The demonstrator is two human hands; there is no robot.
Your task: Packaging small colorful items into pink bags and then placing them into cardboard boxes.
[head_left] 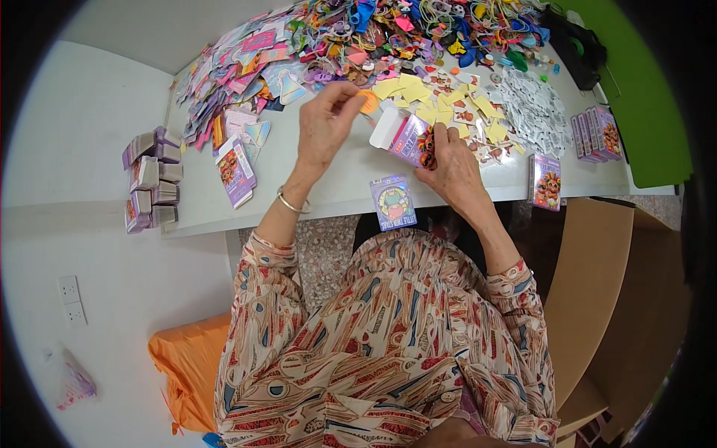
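Observation:
Thumb and fingers of my left hand pinch a small orange round piece, held up just left of the box. My right hand grips a small purple and pink card box over the table. This box lies tilted, its white end flap folded open toward my left hand. The inside of the box is hidden from here. Between my forearms, at the table's front edge, lies a flat purple packet with a round cartoon picture on it.
Colourful trinkets heap at the back, with card packets piled left. Yellow paper slips and white sachets spread behind the box. Purple boxes stand right; others stack at the left edge. An open carton sits below right.

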